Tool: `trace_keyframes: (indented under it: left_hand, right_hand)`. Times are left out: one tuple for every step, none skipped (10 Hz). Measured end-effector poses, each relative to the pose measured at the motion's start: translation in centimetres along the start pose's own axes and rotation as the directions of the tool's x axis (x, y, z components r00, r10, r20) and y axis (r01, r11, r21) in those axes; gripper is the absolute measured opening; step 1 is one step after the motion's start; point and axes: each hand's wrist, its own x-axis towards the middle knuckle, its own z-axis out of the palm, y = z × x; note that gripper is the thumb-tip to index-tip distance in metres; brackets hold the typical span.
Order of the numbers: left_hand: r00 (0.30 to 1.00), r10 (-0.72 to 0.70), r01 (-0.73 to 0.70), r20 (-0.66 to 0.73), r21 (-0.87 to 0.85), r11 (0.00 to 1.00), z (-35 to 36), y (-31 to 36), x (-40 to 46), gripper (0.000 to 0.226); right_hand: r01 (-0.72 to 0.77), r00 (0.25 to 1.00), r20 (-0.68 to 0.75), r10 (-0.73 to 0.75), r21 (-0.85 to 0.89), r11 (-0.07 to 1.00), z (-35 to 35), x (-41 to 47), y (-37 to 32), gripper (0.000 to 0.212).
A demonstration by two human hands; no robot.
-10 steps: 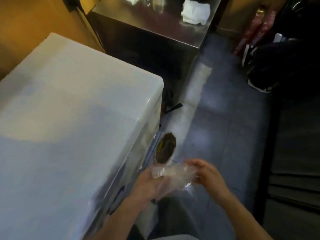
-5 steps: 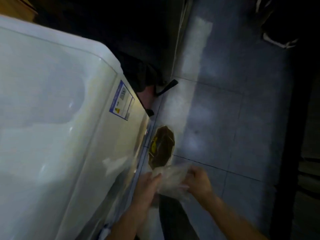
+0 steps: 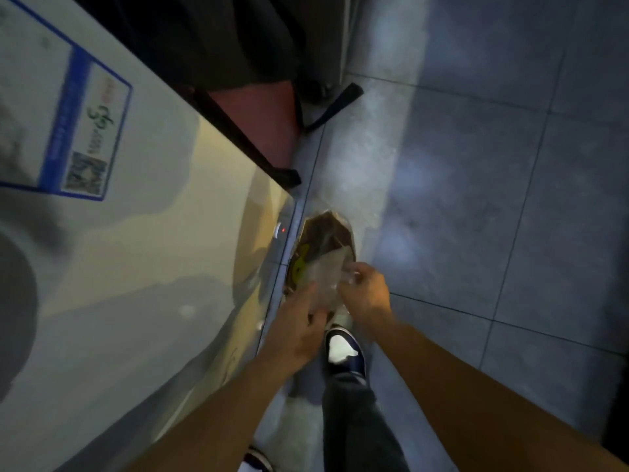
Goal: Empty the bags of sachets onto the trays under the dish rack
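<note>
I hold a clear, crumpled plastic bag [image 3: 327, 277] between both hands, low down near the floor. My left hand [image 3: 299, 332] grips its lower left part, and my right hand [image 3: 366, 291] pinches its right edge. The bag looks empty; no sachets show inside it. Right under and beyond the bag stands an open brown paper bag [image 3: 326, 229] on the floor, with something yellow-green [image 3: 301, 265] in it. No trays and no dish rack are in view.
A large white appliance [image 3: 136, 267] with a blue-framed label [image 3: 85, 131] fills the left. Behind it are a dark cabinet base and a red object [image 3: 269, 117]. Grey floor tiles [image 3: 476, 199] spread to the right. My shoe [image 3: 342, 349] is just below my hands.
My view has tilted down from the counter to the floor. Both hands, still on the plastic bag, have dropped toward the brown paper bag on the floor.
</note>
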Motion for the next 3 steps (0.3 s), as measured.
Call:
trace_keyframes:
  left_hand:
    - [0.991, -0.105, 0.114, 0.086, -0.107, 0.988, 0.8, -0.6, 1.0, 0.050]
    - [0.976, -0.166, 0.186, 0.140, -0.148, 0.971, 1.3, -1.1, 0.5, 0.050]
    - [0.961, -0.260, 0.266, 0.098, -0.049, 0.963, 1.2, -1.2, -1.3, 0.032]
  right_hand:
    - [-0.018, 0.999, 0.048, 0.012, 0.132, 0.991, -0.1, 0.3, -0.1, 0.045]
    - [-0.005, 0.998, 0.055, -0.004, 0.164, 0.986, -0.4, -0.5, 0.6, 0.044]
    - [-0.051, 0.999, -0.008, 0.053, 0.130, 0.990, -1.1, -2.6, 1.1, 0.037]
